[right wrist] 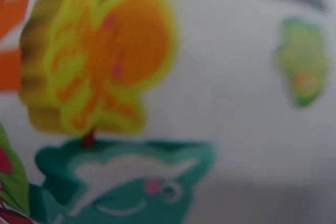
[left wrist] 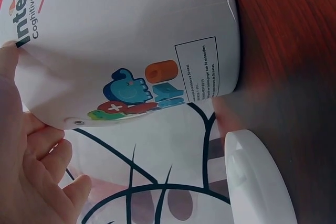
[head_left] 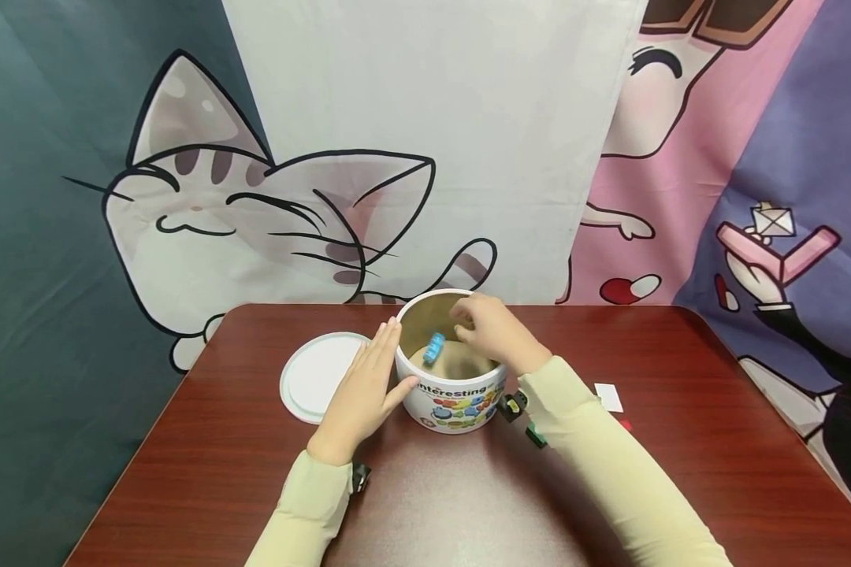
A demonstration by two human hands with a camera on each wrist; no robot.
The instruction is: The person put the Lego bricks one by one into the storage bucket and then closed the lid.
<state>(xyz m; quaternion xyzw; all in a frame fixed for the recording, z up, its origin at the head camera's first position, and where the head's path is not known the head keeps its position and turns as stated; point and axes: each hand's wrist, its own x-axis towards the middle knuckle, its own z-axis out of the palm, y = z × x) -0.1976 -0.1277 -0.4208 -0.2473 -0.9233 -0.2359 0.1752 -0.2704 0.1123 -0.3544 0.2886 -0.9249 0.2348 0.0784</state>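
A white round bucket (head_left: 454, 402) with "Interesting" and colourful animal pictures printed on it stands uncovered on the table. Inside it a small blue segmented piece (head_left: 433, 349) lies near the left wall. My left hand (head_left: 369, 386) rests against the bucket's left side, fingers straight and thumb by the front rim. Over the right part of the opening is my right hand (head_left: 496, 327), its fingers loosely bent and apart from the blue piece; nothing shows between them. The right wrist view has only the blurred printed bucket wall (right wrist: 220, 103), without the hand.
The white lid (head_left: 315, 378) lies flat left of the bucket. Right of it, partly behind the right sleeve, are a white card (head_left: 608, 398), a green piece (head_left: 536, 435) and a bit of red (head_left: 626, 425). A cartoon-printed cloth (head_left: 432, 94) hangs behind the table (head_left: 198, 441).
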